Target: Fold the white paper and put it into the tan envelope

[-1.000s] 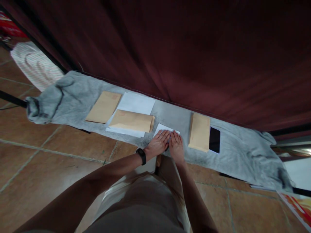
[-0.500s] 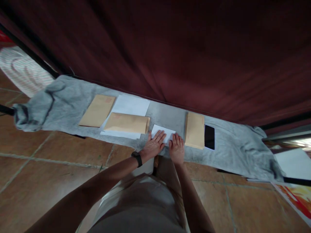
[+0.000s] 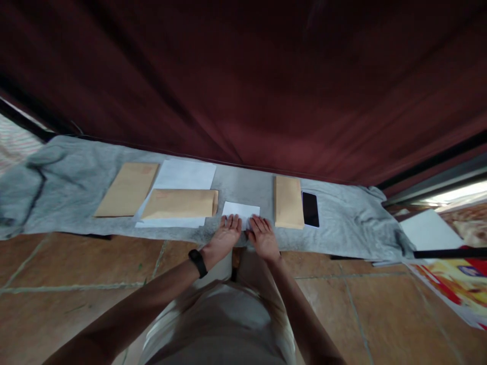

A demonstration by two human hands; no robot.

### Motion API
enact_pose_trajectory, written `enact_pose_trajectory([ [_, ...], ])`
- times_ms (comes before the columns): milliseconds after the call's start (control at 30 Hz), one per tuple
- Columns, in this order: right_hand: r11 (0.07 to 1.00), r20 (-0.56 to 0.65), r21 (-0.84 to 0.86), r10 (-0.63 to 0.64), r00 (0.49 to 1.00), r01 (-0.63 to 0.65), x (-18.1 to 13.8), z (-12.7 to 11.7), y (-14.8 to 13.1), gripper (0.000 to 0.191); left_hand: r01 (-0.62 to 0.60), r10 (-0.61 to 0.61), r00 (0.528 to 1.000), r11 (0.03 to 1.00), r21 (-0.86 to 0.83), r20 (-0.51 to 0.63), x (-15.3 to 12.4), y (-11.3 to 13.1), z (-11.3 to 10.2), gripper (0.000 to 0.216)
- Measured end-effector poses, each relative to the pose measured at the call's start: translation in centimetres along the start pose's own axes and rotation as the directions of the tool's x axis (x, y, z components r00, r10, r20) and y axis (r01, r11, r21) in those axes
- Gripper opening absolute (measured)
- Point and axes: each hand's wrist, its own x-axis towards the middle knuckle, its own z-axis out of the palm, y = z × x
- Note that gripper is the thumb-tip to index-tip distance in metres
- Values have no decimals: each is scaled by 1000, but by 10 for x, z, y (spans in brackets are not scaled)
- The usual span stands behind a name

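far side: bare grey felt table cover (image 3: pixel 245 183) up to dark red hanging curtain (image 3: pixel 243 91) (a soft wall) | left of small folded white paper (image 3: pixel 241 208): long brown paper envelope (image 3: pixel 180 203), near | right: narrow bare gap, then second brown paper envelope (image 3: pixel 288 202), black phone (image 3: pixel 310 209) just beside | past phone: cover bare

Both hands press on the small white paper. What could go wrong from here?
1. The left hand and right hand press the white paper on a grey cloth near its front edge; the cloth may wrinkle and shift the paper.
2. The phone lies beside a brown envelope; dragging the cloth could move it.
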Motion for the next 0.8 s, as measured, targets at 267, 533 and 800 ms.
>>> enact_pose_trajectory([
  [267,995,-12,103,-10,1000,11,6,-16,-4,42,-24,12,998,982,-189,-65,14,2,-35,47],
  [533,815,-158,550,318,935,-184,20,-55,6,32,239,-331,937,842,-483,-114,25,-26,-90,13],
  [800,663,-141,670,555,819,-334,37,-35,19,40,331,-616,775,204,-921,142,38,-36,-49,20],
])
